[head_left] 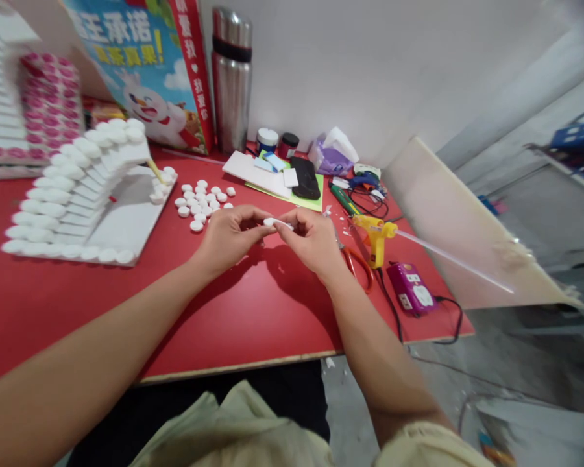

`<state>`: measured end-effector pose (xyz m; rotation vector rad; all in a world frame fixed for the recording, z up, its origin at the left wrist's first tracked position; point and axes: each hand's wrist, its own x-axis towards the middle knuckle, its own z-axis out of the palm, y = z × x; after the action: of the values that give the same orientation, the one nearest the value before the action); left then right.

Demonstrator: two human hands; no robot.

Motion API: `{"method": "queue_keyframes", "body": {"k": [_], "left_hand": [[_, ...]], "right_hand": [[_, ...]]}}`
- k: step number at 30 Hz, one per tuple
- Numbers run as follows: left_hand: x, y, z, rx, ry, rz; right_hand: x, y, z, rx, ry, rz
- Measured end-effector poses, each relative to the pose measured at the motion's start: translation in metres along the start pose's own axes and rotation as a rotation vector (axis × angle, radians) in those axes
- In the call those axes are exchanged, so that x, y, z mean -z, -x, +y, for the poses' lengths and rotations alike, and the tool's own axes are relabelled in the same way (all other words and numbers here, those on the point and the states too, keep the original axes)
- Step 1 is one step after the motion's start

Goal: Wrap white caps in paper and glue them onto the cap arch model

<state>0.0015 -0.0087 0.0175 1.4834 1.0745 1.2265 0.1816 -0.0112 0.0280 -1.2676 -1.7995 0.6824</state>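
Observation:
Between the fingertips of both hands is a small, thin white piece (277,223), held just above the red table. My left hand (231,232) pinches its left end between thumb and fingers. At its right end, my right hand (314,239) closes in a similar pinch. Fingers partly cover the piece, so its exact kind cannot be made out. Beyond my left hand lies a loose group of small round white pieces (200,200). Farther left stands a white stepped model (126,211), its arched edge and base lined with similar white rounds.
Right of my hands lie orange-handled scissors (363,271), a yellow glue gun (376,237) with a long clear stick, and a purple power socket box (411,288) with cables. A steel thermos (231,84) and a colourful bag (146,71) stand at the back.

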Motion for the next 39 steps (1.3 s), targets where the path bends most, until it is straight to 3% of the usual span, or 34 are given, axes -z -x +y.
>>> {"method": "queue_keyframes", "body": {"k": [9, 18, 29, 36, 39], "left_hand": [[0.001, -0.002, 0.007, 0.092, 0.118, -0.008], [-0.002, 0.0, 0.003, 0.04, 0.088, -0.011], [0.001, 0.0, -0.012, -0.157, -0.195, 0.0], [0.001, -0.003, -0.009, -0.008, -0.003, -0.134], [0.002, -0.005, -0.007, 0.032, 0.047, -0.122]], "right_hand": [[0.005, 0.001, -0.006, 0.139, 0.077, -0.067], [0.012, 0.0, -0.001, 0.221, 0.051, -0.153], [0.003, -0.003, 0.005, 0.079, -0.05, -0.127], [0.003, -0.004, 0.004, 0.018, -0.116, -0.086], [0.003, -0.003, 0.003, 0.011, -0.115, -0.09]]}}
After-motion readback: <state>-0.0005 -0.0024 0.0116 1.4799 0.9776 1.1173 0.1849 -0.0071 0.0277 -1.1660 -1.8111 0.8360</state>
